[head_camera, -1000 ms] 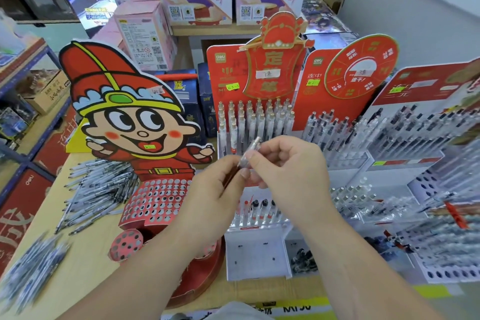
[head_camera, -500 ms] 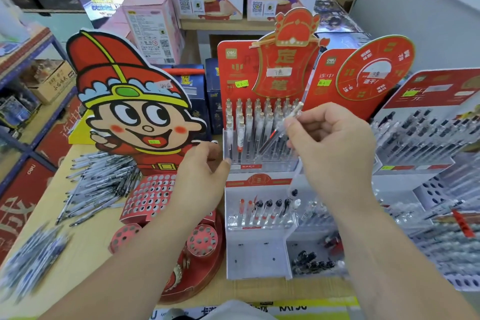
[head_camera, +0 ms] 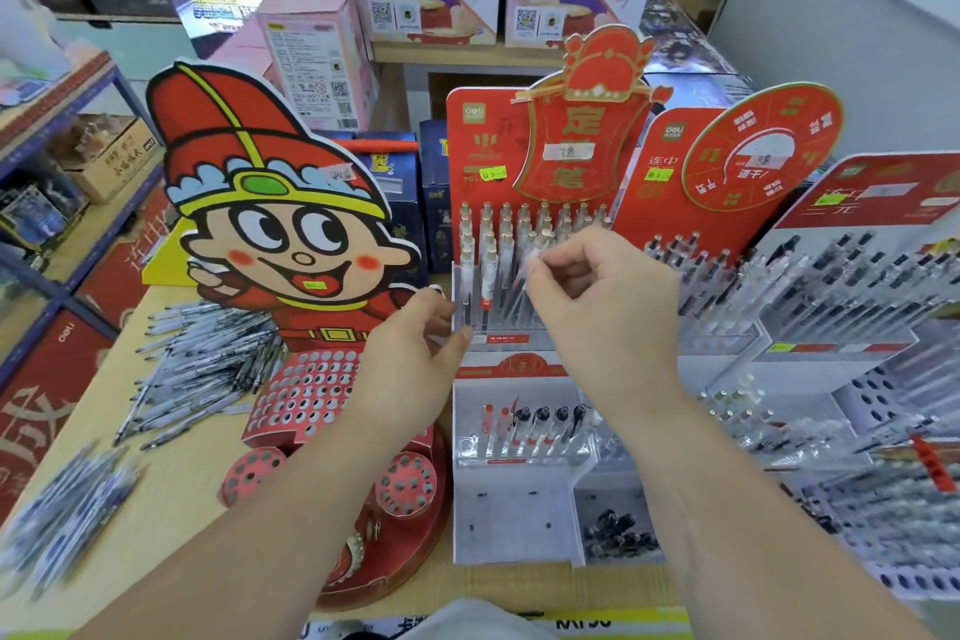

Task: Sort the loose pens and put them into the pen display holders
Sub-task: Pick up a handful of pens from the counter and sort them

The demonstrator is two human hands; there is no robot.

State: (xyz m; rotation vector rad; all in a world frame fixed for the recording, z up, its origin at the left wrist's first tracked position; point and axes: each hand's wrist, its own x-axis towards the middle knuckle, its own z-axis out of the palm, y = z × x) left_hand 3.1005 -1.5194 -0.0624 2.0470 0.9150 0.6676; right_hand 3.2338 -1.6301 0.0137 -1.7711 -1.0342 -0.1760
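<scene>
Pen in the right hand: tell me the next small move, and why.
Probably lower the pen fully into a slot of the clear upper rack, then release. The right hand pinches its top, and it slants among the standing pens with its lower end at the rack. The left hand sits open at the rack's left corner, likely steadying it.

Easiest lane for you is the bare table (head_camera: 182, 504) between the loose pen pile (head_camera: 208, 369) and the 2nd heap (head_camera: 67, 499) on the left, open from the near edge. The centre holder (head_camera: 511, 525) is tighter: upper tier full of upright pens (head_camera: 491, 250), red backboard (head_camera: 470, 156) walling the rear, cartoon cutout (head_camera: 270, 224) just left, clear racks (head_camera: 831, 307) crowding the right, and your left hand (head_camera: 410, 359) and right hand (head_camera: 602, 307), pinching a pen (head_camera: 522, 283), hang at its front.
</scene>
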